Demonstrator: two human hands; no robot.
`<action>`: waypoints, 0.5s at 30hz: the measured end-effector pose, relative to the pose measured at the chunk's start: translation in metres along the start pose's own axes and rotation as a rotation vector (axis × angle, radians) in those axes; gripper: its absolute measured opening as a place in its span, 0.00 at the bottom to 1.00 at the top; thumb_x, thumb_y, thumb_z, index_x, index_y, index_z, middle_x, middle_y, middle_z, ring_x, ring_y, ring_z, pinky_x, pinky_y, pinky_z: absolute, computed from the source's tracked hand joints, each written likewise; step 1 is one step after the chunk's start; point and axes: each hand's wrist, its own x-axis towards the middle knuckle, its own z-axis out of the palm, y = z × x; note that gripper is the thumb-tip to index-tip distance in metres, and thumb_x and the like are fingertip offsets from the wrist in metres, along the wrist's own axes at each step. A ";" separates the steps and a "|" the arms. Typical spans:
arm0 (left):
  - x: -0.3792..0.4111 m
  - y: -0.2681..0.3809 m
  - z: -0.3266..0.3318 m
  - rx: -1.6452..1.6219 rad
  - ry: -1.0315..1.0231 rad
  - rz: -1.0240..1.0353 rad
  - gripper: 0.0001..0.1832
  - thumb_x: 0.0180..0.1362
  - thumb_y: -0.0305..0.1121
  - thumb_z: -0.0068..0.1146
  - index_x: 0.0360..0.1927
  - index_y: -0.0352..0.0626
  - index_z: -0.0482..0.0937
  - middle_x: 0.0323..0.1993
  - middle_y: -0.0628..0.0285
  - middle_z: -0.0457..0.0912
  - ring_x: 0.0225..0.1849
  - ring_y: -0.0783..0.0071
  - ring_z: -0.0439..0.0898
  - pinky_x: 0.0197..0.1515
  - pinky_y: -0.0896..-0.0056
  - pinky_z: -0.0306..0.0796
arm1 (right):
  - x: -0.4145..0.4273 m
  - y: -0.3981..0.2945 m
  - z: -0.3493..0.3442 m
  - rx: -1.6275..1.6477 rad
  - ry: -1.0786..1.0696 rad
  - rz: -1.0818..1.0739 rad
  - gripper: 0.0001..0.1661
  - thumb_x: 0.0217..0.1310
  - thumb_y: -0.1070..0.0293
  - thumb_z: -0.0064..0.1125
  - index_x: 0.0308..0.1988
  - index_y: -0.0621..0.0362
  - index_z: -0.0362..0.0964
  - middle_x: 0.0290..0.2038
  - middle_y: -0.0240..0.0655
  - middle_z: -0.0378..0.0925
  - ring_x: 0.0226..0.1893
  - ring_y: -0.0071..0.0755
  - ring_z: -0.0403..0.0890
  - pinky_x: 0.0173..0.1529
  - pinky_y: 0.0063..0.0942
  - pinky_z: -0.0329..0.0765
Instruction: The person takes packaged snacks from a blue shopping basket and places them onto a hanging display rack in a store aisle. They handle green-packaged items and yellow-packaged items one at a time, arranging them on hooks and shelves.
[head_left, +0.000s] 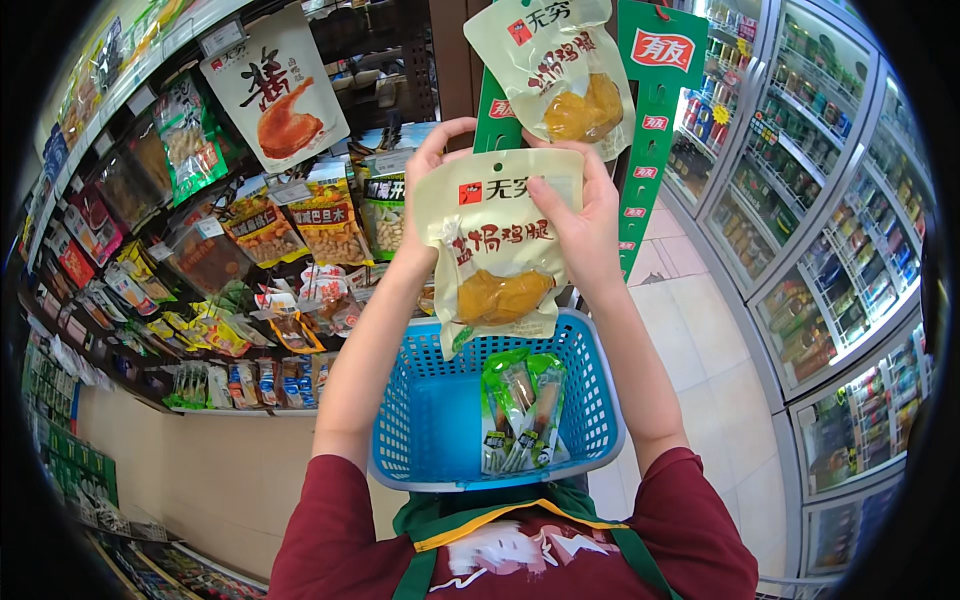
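My right hand (585, 217) holds a cream-coloured vacuum pack of chicken leg (499, 247) at its upper right, with the thumb on its front. Up by a green hanging strip (495, 124) is my left hand (431, 172), partly behind the pack's upper left edge; its fingertips are hidden, so its hold is unclear. A second pack of the same kind (574, 82) hangs above, overlapping the strip. Below the held pack, a blue plastic basket (427, 450) contains several green-and-clear snack packets (521, 412) on its right side.
Shelves of hanging snack bags (330, 217) fill the left, with a large duck-leg pack (277, 97) near the top. Another green hanging strip (645, 150) is just right of my hands. Glass-door drink coolers (810, 165) line the right side, beside a tiled floor (705, 360).
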 end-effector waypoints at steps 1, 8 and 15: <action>-0.001 0.003 -0.001 0.055 -0.004 -0.023 0.14 0.57 0.26 0.52 0.47 0.34 0.73 0.35 0.59 0.82 0.34 0.77 0.82 0.36 0.79 0.76 | 0.000 -0.003 0.004 0.070 0.006 0.020 0.16 0.57 0.77 0.58 0.46 0.63 0.66 0.48 0.40 0.75 0.44 0.23 0.76 0.48 0.23 0.73; -0.012 0.012 -0.001 0.095 0.002 -0.130 0.13 0.59 0.29 0.48 0.44 0.33 0.77 0.35 0.60 0.82 0.35 0.78 0.81 0.37 0.76 0.76 | 0.005 0.001 0.000 -0.167 0.021 -0.115 0.12 0.56 0.79 0.55 0.43 0.62 0.75 0.44 0.39 0.79 0.46 0.29 0.76 0.53 0.28 0.70; -0.008 -0.014 -0.008 -0.229 0.207 -0.271 0.14 0.63 0.32 0.44 0.45 0.34 0.75 0.36 0.59 0.81 0.37 0.75 0.82 0.37 0.75 0.77 | 0.005 -0.004 0.010 -0.264 0.073 -0.112 0.14 0.56 0.79 0.53 0.43 0.61 0.79 0.40 0.42 0.80 0.46 0.31 0.76 0.53 0.27 0.69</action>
